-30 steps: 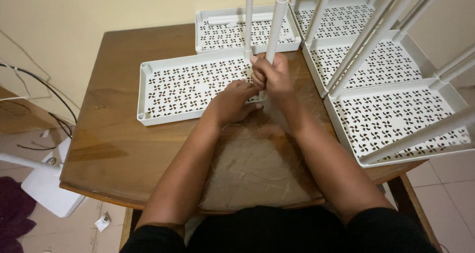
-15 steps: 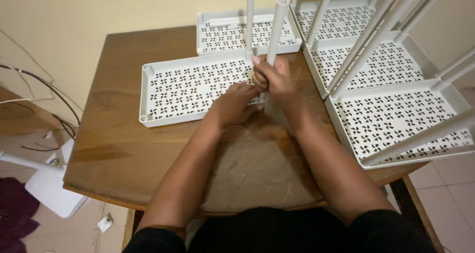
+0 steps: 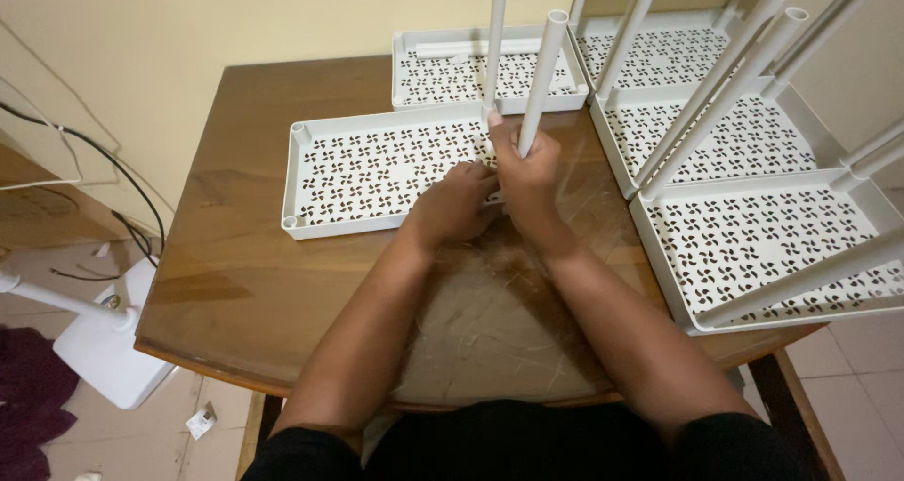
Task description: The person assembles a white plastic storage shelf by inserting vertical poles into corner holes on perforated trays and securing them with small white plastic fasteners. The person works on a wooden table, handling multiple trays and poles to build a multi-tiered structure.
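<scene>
Hands grip: right hand [image 3: 525,166] clasps white tube [image 3: 543,72], left hand [image 3: 454,203] steadies perforated tray [image 3: 367,170].

Your own body, as seen from the head camera: two bare forearms, no sleeves reaching them, no watch, rings or bands visible. Left hand [image 3: 454,205] and right hand [image 3: 524,168] ungloved. Dark black clothing shows along the bottom edge.

The tube [image 3: 542,81] in my right hand [image 3: 525,166] is plain white. The tray [image 3: 377,170] under my left hand [image 3: 452,203] is white too, pierced with a dark pinwheel pattern. My worktop [image 3: 245,255] is glossy brown wood.
</scene>
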